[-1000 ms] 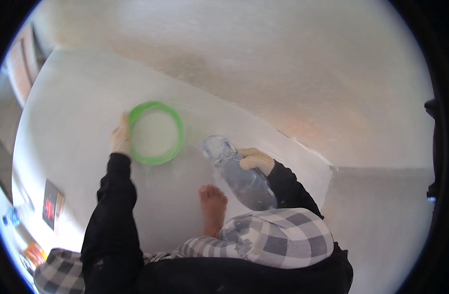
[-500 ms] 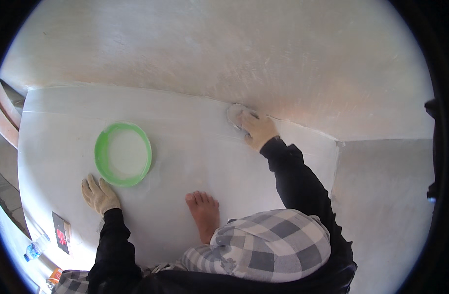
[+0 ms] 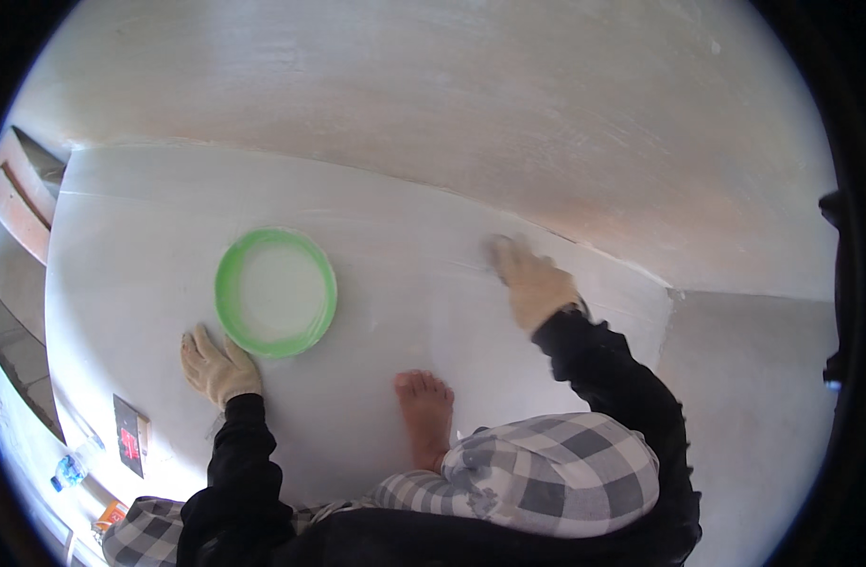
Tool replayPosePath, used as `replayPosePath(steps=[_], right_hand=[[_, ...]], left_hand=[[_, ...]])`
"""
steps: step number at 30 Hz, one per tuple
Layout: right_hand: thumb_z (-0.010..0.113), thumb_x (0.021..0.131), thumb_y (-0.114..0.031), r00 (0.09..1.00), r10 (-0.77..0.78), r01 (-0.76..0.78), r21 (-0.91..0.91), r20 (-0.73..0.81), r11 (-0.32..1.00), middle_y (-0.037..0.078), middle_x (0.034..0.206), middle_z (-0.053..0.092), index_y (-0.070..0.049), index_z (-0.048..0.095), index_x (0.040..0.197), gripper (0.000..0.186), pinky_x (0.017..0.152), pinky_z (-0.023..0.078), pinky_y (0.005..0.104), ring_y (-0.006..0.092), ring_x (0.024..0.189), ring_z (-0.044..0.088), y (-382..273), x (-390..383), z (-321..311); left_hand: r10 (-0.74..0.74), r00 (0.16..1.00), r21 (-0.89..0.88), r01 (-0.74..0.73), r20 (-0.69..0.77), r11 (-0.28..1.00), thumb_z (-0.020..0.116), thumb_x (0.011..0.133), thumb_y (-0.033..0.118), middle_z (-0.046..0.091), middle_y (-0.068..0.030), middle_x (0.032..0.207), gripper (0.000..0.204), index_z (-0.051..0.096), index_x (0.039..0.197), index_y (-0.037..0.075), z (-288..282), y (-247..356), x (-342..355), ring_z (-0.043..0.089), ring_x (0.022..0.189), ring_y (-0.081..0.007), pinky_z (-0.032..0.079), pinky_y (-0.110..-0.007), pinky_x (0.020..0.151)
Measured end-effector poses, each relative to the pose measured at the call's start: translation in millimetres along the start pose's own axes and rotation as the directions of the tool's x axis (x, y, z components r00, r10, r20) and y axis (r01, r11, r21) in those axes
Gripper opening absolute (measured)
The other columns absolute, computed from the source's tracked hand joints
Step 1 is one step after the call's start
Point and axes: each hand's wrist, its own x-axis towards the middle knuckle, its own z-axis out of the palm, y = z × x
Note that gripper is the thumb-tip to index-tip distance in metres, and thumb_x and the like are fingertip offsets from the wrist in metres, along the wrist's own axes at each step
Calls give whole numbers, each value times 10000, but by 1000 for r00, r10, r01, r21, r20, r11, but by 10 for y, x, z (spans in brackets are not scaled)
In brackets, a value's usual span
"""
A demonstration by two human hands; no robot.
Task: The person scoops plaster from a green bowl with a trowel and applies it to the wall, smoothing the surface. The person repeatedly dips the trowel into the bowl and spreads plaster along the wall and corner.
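Note:
My left hand, in a cream knitted glove, lies flat with its fingers spread on the smooth whitish surface. Just beyond its fingertips stands a round, shallow green basin with milky white contents. My right hand, gloved alike, is near the seam where this surface meets the wall. Its fingers are bent and smeared by motion. Something small and greyish shows blurred at their tips; its kind I cannot make out.
A stained, plastered wall rises along the far side, and a grey panel joins it at right. My bare foot rests between my hands. At lower left are a dark card, a plastic bottle and an orange packet.
My right hand has drawn back from the wall seam, nearer to me; the pale rounded thing under its fingers is now blurred. My left hand stays flat beside the basin. The whole view has shifted slightly.

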Motion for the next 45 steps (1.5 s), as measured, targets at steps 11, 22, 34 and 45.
replayPosePath(steps=[11,22,34,45], right_hand=[[549,928,-153,930,-289,324,137,-225,936,137,1270,543,-145,513,1349,423,733,563,448,312,928,664,-1808,1720,-190],[473,969,-143,996,-89,86,-71,-31,994,130,1446,483,-178,423,1446,481,883,536,490,356,1069,652,23,758,843],[635,868,-195,908,320,-417,500,271,759,176,1273,649,-56,542,1368,528,946,523,413,345,1033,679,1819,-1058,421],[611,869,-181,918,-377,-148,989,125,-31,126,1275,638,-23,502,1419,583,985,484,329,225,1104,633,162,19,-286]], left_hand=[[-14,999,-50,16,44,999,528,962,416,427,-223,1480,593,470,1429,55,-126,95,18,341,1407,-379,246,-512,1165],[56,997,-47,-59,-59,997,492,992,402,436,-187,1486,540,497,1413,65,23,-25,-22,364,1397,-365,253,-493,1169],[73,861,-864,504,504,15,357,1041,581,731,-104,978,741,689,1097,-79,153,-48,822,658,938,-187,473,-308,903],[419,618,-446,779,665,-442,520,997,519,619,-123,1324,575,568,1328,51,-324,622,688,613,1187,-269,505,-428,1015]])
